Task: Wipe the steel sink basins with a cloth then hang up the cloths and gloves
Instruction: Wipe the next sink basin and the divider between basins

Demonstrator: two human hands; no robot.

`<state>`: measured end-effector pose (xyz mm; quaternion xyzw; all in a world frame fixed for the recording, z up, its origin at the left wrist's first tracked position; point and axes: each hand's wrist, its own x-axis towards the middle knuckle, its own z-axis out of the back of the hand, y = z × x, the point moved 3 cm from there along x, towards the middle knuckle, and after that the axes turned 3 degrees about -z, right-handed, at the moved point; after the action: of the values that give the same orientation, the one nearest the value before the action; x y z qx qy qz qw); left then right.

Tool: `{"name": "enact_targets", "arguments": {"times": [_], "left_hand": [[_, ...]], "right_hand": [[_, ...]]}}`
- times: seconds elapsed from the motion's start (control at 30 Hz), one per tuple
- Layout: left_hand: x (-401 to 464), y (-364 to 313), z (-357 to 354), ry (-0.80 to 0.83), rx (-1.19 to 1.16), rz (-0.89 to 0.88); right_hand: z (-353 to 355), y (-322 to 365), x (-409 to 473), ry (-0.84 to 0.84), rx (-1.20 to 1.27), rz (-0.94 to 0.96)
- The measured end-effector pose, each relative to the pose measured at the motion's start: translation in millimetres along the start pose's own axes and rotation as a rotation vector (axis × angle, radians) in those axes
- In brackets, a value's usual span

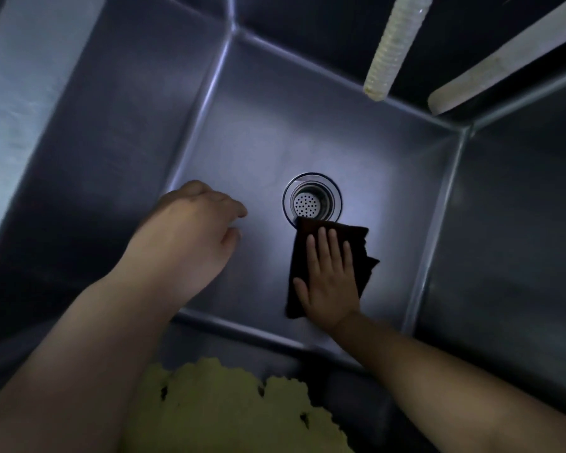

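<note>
I look straight down into a deep steel sink basin (pixel 275 132). A dark brown cloth (pixel 360 243) lies flat on the basin floor, its far corner touching the round drain strainer (pixel 311 201). My right hand (pixel 329 276) presses on the cloth with straight, spread fingers. My left hand (pixel 190 230) hovers inside the basin to the left of the drain, fingers loosely curled and holding nothing.
A yellow cloth (pixel 229 407) with ragged edges drapes over the near rim of the sink. A ribbed pale hose (pixel 392 47) hangs down at the upper right, beside a flat pale bar (pixel 504 60). Steel walls enclose the basin on all sides.
</note>
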<state>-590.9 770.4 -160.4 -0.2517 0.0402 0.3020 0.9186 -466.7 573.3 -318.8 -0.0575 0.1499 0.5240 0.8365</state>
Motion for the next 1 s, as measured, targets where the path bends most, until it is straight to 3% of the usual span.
{"name": "enact_targets", "arguments": {"times": [0.17, 0.37, 0.6, 0.77, 1.0], "left_hand": [[0.6, 2.4, 0.4, -0.038, -0.021, 0.034], [0.2, 3.1, -1.1, 0.008, -0.013, 0.091], [0.9, 7.5, -7.3, 0.118, 0.031, 0.15], [0.5, 0.5, -7.5, 0.15, 0.028, 0.134], [1.5, -5.1, -6.5, 0.113, -0.006, 0.052]], "right_hand": [[5.1, 45.2, 37.7, 0.005, 0.005, 0.057], [-4.3, 93.6, 44.2, 0.021, -0.056, 0.304], [-16.9, 51.8, -15.3, 0.051, -0.061, 0.547], [-16.0, -24.4, -51.0, 0.034, -0.047, 0.45], [3.7, -72.7, -17.1, 0.0, -0.047, 0.036]]}}
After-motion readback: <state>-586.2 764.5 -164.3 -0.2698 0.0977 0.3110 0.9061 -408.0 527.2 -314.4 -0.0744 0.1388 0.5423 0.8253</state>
